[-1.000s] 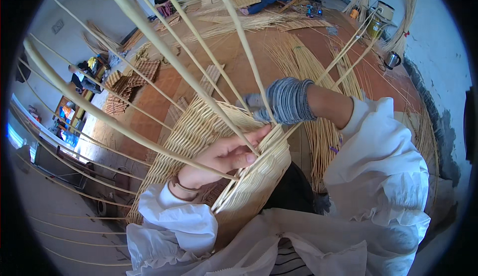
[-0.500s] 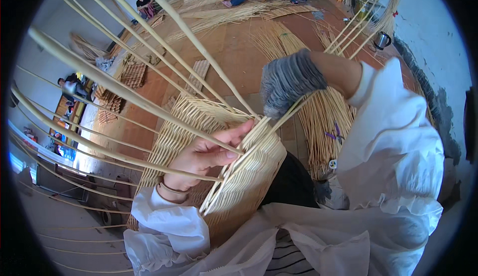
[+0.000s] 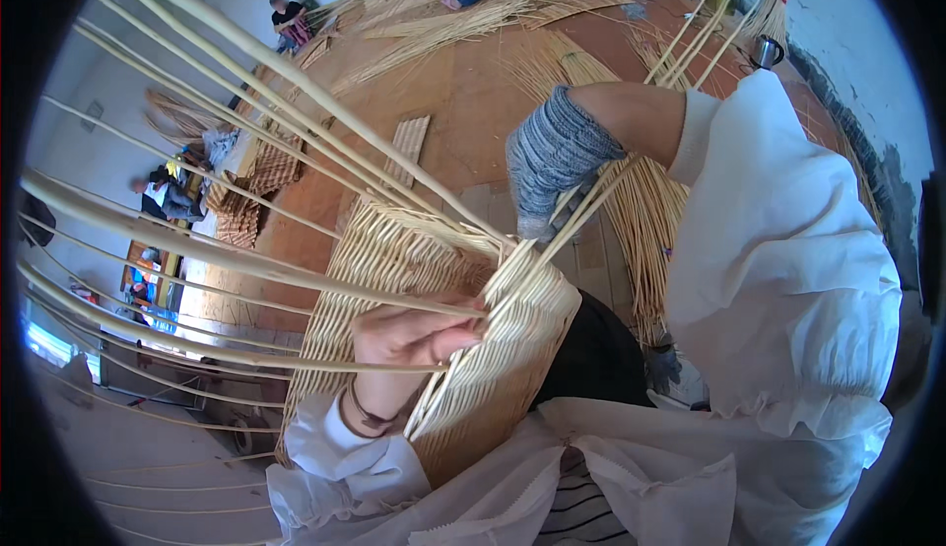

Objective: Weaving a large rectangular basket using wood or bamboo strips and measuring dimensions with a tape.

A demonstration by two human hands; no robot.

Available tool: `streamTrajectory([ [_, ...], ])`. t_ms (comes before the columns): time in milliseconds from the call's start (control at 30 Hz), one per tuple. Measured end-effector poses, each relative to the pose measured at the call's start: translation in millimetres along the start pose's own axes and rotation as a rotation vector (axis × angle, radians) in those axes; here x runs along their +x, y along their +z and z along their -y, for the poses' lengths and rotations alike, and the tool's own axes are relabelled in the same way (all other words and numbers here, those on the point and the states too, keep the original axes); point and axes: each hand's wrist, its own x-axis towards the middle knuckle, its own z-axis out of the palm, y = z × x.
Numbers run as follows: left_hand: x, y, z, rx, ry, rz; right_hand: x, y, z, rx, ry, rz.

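Note:
A half-woven wicker basket [image 3: 512,374] rests tilted over my lap, its long upright stakes [image 3: 266,268] fanning out to the left. My left hand [image 3: 409,337], bare, is inside the basket with its fingers curled and the thumb pressed to the woven edge beside a thick stake; its fingertips are partly hidden. At the basket's far corner, my right hand [image 3: 562,152] wears a grey knitted glove and is closed around pale weaving rods [image 3: 583,213]. These rods run along the top edge and also stick out beyond my right forearm.
A bundle of loose rods [image 3: 645,250] lies on the floor to the right. More rods [image 3: 443,38] and woven panels [image 3: 258,186] are spread farther off. A metal kettle [image 3: 766,51] stands by the right wall. Two people [image 3: 289,22] sit at the far left.
My left fingers, stretched toward the far corner before, have drawn back and curled at the edge. The right hand stays by the corner with the rods. The whole view has shifted slightly.

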Motion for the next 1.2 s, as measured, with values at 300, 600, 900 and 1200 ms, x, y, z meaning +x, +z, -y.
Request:
streamTrajectory([
  [300, 4.2, 10.9, 3.4, -0.212, -0.267, -0.285, -35.0, 51.7, 18.5, -0.406, -0.015, -0.975],
  [600, 15.4, 8.4, 22.5, -0.119, 0.117, -0.207, -34.3, 104.7, 10.8, -0.93, -0.223, -1.289],
  [900, 25.3, -1.8, 11.9, -0.065, -0.074, 0.061, -46.7, 54.1, -46.9, -0.992, -0.437, -1.464],
  [1200, 9.9, 6.3, 21.8, -0.552, -0.329, -0.149, -24.7, 3.2, 67.8, -0.446, -1.22, -1.169],
])
